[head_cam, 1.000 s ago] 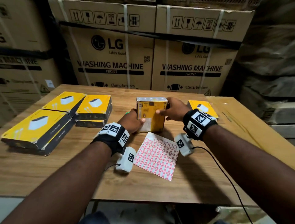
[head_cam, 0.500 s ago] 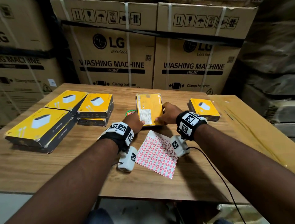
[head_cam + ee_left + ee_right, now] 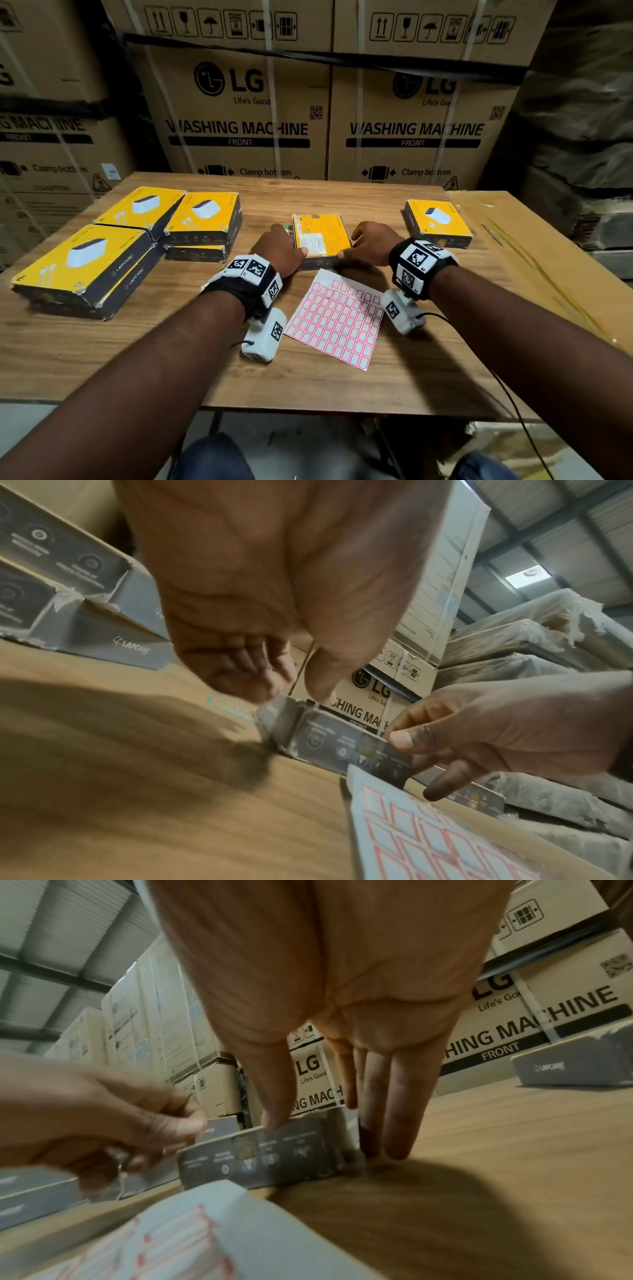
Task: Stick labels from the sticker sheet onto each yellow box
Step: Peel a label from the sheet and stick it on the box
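A yellow box (image 3: pixel 322 236) lies flat in the middle of the wooden table (image 3: pixel 308 377), its printed back face up. My left hand (image 3: pixel 279 246) holds its left near corner, with the thumb on the top edge and the fingers curled beside it (image 3: pixel 246 674). My right hand (image 3: pixel 371 243) grips the right near corner, thumb on the near edge (image 3: pixel 274 1118) and fingers down the right side. The sticker sheet (image 3: pixel 337 318), white labels with red borders, lies just in front of the box between my wrists. Several more yellow boxes (image 3: pixel 85 263) are stacked at the left. One yellow box (image 3: pixel 436 222) sits at the right.
Large LG washing machine cartons (image 3: pixel 239 130) wall off the back of the table. A brown taped carton (image 3: pixel 548 274) lies along the right edge. A small green and red item (image 3: pixel 286 228) peeks out behind my left hand. A black cable (image 3: pixel 513 394) trails from my right wrist.
The box stood upright on its edge between my hands a second ago. Both hands have tipped it away and laid it flat, back face up.
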### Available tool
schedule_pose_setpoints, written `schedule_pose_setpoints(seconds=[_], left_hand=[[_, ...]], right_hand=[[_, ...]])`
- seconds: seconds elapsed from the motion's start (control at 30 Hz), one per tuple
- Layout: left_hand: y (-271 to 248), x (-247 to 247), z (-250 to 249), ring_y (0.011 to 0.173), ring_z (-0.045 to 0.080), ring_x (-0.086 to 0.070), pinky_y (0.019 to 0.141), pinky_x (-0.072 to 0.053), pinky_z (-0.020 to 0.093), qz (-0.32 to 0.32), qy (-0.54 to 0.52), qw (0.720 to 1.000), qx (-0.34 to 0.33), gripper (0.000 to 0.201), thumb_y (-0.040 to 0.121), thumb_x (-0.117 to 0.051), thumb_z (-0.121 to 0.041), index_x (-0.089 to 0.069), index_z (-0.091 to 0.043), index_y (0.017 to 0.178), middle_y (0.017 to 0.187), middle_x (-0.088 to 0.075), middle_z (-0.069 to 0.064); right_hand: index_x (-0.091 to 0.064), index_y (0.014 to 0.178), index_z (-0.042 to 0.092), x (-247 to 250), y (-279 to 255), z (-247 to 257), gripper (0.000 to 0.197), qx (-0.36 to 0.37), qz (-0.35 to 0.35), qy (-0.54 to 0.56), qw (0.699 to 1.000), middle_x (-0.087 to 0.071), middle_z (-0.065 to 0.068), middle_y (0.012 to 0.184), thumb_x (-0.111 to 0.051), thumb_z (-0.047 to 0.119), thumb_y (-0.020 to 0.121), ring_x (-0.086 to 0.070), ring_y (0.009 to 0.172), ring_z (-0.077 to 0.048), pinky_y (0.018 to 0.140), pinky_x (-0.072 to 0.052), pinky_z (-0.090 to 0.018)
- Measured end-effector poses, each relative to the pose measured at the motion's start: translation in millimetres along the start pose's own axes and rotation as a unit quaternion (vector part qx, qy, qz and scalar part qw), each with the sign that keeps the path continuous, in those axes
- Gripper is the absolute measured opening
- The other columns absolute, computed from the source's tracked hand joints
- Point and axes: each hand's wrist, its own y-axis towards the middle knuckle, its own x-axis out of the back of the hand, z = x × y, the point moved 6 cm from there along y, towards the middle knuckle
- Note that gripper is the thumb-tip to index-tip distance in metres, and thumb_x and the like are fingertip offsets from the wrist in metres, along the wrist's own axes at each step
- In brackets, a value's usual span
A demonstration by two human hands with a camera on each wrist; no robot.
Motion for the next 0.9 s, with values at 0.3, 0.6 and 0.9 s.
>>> schedule_pose_setpoints(seconds=[0.3,0.6,0.9], left_hand=[[-10,2,-13,0.092,0.027,-0.063,0.072,-0.049,0.033,0.022,0.103,0.992,-0.067,0.039,0.088,-0.060,-0.049,-0.069,-0.013,0.097,0.099,-0.068,0.008],[-23,-18,-15,0.076,0.019,-0.065,0.067,-0.048,0.028,0.118,0.040,0.990,-0.067,0.049,0.086,-0.060,-0.056,-0.073,-0.009,0.080,0.077,-0.071,0.006],[-28,-20,-9,0.071,0.017,-0.061,0.069,-0.045,0.029,0.155,-0.172,0.967,-0.106,0.030,0.090,-0.067,-0.035,-0.070,-0.006,0.080,0.080,-0.071,0.011]], right_hand=[[-0.070,0.089,0.012,-16,-23,18,0.041,0.064,0.074,-0.094,0.991,-0.067,-0.002,0.086,-0.076,0.050,0.076,-0.061,0.082,-0.018,0.060,-0.044,-0.025],[-0.075,0.089,0.017,-25,-25,35,0.008,0.115,0.064,-0.053,0.990,-0.069,0.004,0.084,-0.072,0.016,0.082,-0.057,0.080,-0.012,0.052,-0.037,-0.018],[-0.068,0.082,0.022,-6,-31,53,0.011,0.182,0.037,-0.001,0.983,-0.061,0.012,0.072,-0.078,0.023,0.079,-0.053,0.064,0.000,0.053,-0.037,-0.013]])
